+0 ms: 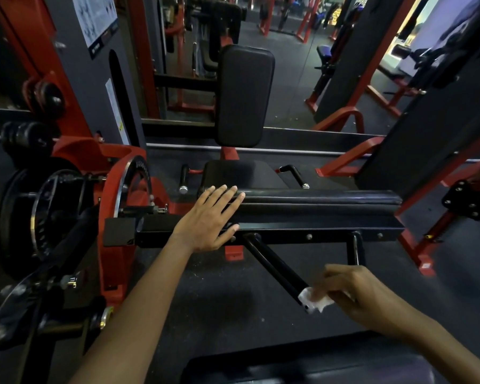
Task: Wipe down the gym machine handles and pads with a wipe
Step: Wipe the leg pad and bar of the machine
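Wipe (pixel 316 300): small, white and crumpled, bunched against the near tip of a black handle (pixel 275 268) that juts toward the camera.
Right hand (pixel 355 296): fingers curled, pinching the wipe at the handle's end.
Left hand (pixel 209 217): flat, fingers spread, resting on the long black roller pad (pixel 316 197) and the black crossbar (pixel 302 230) beneath it.
Seat pad (pixel 239 173): black, just beyond the roller.
Back pad (pixel 244 95): black, upright, behind the seat.
Frame (pixel 111 189): red, to the left.

placard (pixel 96 19) | print too blurred to read | no legible text
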The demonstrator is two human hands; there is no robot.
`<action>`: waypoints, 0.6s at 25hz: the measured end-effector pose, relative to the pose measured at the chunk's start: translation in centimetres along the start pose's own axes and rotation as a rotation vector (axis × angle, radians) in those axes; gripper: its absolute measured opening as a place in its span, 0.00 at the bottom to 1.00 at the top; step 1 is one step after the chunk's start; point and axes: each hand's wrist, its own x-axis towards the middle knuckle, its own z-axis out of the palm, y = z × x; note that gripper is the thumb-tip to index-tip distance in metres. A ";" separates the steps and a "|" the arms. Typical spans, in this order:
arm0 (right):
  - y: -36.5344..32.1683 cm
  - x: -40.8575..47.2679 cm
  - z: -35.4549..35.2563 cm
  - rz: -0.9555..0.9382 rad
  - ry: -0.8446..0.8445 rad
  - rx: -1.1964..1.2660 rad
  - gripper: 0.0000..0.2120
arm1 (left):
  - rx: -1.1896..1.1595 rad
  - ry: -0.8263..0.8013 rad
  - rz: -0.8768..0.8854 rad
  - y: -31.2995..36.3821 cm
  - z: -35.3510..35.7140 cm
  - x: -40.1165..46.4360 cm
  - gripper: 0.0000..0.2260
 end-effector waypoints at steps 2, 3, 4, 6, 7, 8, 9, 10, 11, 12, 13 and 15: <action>0.6 1.1 -0.1 0.091 0.149 0.124 0.16 | 0.007 0.006 -0.002 0.0 0.0 0.1 0.30; 0.8 2.2 0.1 0.178 0.251 0.217 0.15 | 0.009 0.008 -0.001 0.0 0.1 0.0 0.30; 1.0 3.6 0.6 0.274 0.320 0.321 0.14 | 0.011 0.010 -0.001 0.0 0.0 0.0 0.30; 0.9 6.9 2.2 0.383 0.317 0.466 0.10 | 0.017 0.007 -0.002 0.1 -0.1 0.0 0.30; 0.6 8.4 3.3 0.396 0.286 0.483 0.09 | 0.020 0.005 -0.004 0.1 -0.1 0.0 0.30; 0.4 9.6 4.3 0.397 0.264 0.483 0.08 | 0.022 0.004 -0.006 0.1 -0.1 0.0 0.30; 0.2 10.4 5.1 0.396 0.258 0.471 0.09 | 0.025 0.004 -0.006 0.0 0.0 0.0 0.30; 0.2 11.1 5.6 0.403 0.265 0.468 0.11 | 0.027 0.004 -0.004 0.1 0.0 0.1 0.30; 0.3 11.3 5.8 0.409 0.267 0.486 0.12 | 0.029 0.004 -0.003 0.0 0.0 0.1 0.30; 0.6 11.3 5.9 0.414 0.254 0.538 0.12 | 0.028 0.002 -0.002 0.0 0.0 0.1 0.30; 0.9 11.0 5.7 0.415 0.228 0.612 0.11 | 0.026 0.001 -0.001 0.0 0.0 0.1 0.30; 1.6 9.5 5.1 0.403 0.165 0.747 0.07 | 0.020 -0.003 -0.004 0.1 0.0 0.1 0.30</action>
